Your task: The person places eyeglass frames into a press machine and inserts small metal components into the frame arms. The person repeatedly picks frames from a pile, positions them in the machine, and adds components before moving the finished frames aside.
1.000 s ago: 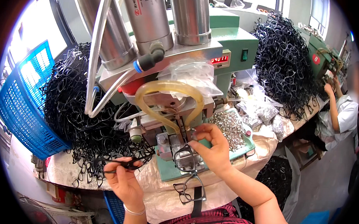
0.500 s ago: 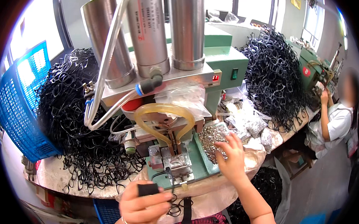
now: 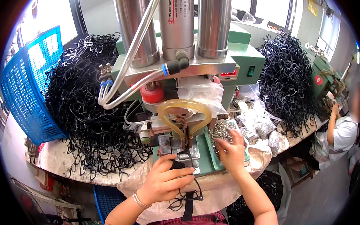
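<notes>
My left hand (image 3: 163, 181) is closed on a black eyeglass frame (image 3: 201, 192). One rim hangs below the fingers, and the frame's upper part lies at the metal fixture (image 3: 193, 159) of a green press. A black wrap (image 3: 177, 164) covers one finger of this hand. My right hand (image 3: 233, 154) is over the green tray (image 3: 216, 163) of small shiny metal parts (image 3: 222, 132). Its fingers are bent but apart; nothing shows clearly between them. A yellowish tube (image 3: 185, 106) arches above the fixture.
Tall metal cylinders (image 3: 177, 27) top the press. Tangled heaps of black frames (image 3: 95, 93) lie to its left and right. A blue plastic basket (image 3: 30, 95) leans at the left. Clear plastic bags (image 3: 263, 125) lie behind the tray. A co-worker (image 3: 343, 134) sits at another machine on the right.
My left hand has moved forward and right, bringing the eyeglass frame to the press fixture. My right hand stays over the tray, its fingers more bent. The whole view has shifted.
</notes>
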`<action>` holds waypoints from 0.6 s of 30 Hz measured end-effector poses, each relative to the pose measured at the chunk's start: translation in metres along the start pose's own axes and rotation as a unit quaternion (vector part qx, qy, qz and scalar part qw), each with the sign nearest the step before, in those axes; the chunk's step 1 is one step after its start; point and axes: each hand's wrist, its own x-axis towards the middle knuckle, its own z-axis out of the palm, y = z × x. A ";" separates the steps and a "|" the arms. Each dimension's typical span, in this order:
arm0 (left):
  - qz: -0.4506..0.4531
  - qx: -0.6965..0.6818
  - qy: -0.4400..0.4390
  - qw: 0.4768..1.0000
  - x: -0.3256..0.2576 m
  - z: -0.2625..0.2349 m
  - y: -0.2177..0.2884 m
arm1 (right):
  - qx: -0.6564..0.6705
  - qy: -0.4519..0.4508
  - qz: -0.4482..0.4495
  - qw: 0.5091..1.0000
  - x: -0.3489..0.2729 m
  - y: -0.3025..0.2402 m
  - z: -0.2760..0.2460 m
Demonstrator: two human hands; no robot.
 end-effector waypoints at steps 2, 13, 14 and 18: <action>-0.003 0.002 -0.019 1.000 0.001 -0.003 0.000 | -0.030 -0.073 -0.024 0.997 0.003 -0.012 0.011; -0.258 0.287 0.210 0.898 -0.117 -0.046 0.037 | 0.060 0.026 0.125 0.990 -0.003 0.012 -0.003; -0.350 0.294 0.312 0.833 -0.117 -0.058 0.036 | 0.085 0.016 0.164 0.983 -0.008 0.018 -0.001; -0.418 0.225 0.324 0.818 -0.114 -0.107 -0.001 | 0.134 0.023 0.183 0.974 -0.004 0.014 0.002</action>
